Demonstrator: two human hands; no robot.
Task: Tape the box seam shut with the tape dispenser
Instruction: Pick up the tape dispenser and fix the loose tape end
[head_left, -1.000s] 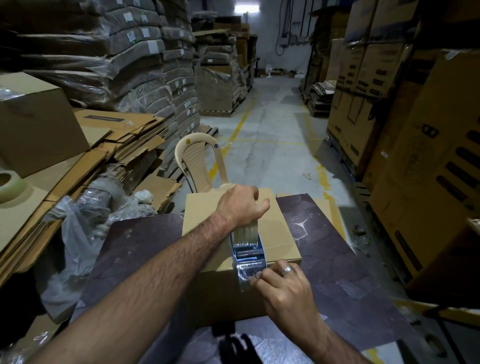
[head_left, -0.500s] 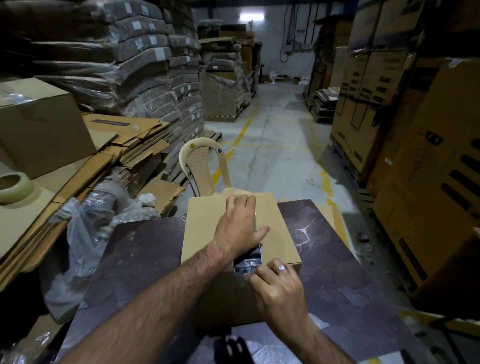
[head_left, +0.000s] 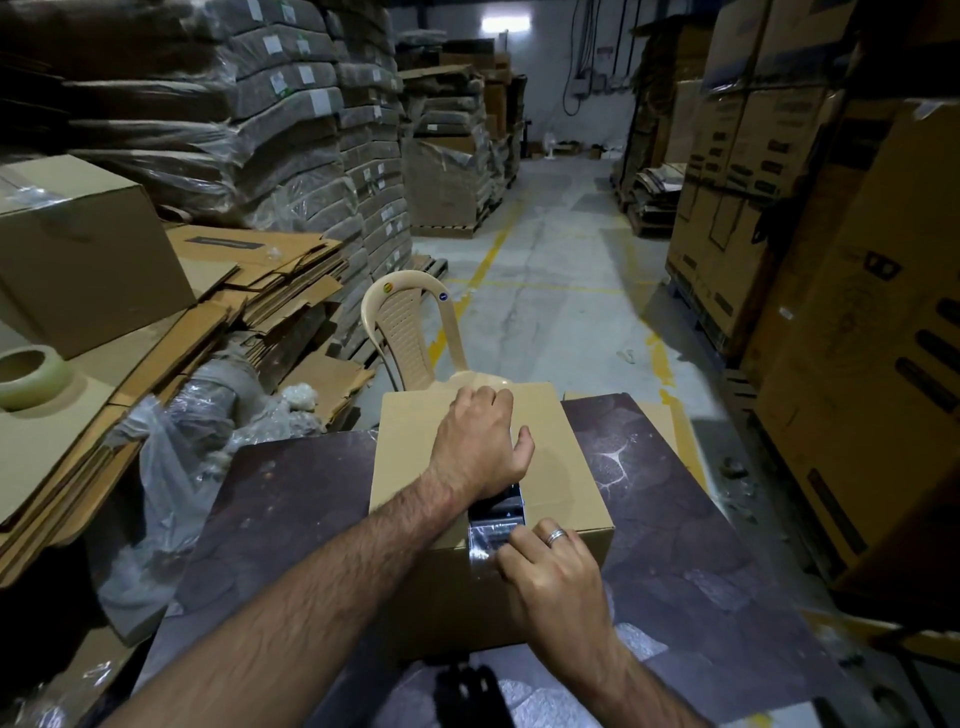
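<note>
The left hand (head_left: 480, 447), fingers clenched around the mostly hidden metal tape dispenser (head_left: 506, 500), has slid away from the near edge to mid-top of the tan cardboard box (head_left: 415, 441). Clear tape (head_left: 485, 535) trails behind its palm. The right hand (head_left: 553, 571) stays at the near edge with bent fingers on the tape end; whether they pinch or press, I cannot tell. The seam looks about half covered.

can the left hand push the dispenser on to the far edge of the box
Probably yes: the left hand grips the tape dispenser mid-box, the box top ahead is bare, and the right hand holds the tape at the near edge, behind it.
</note>
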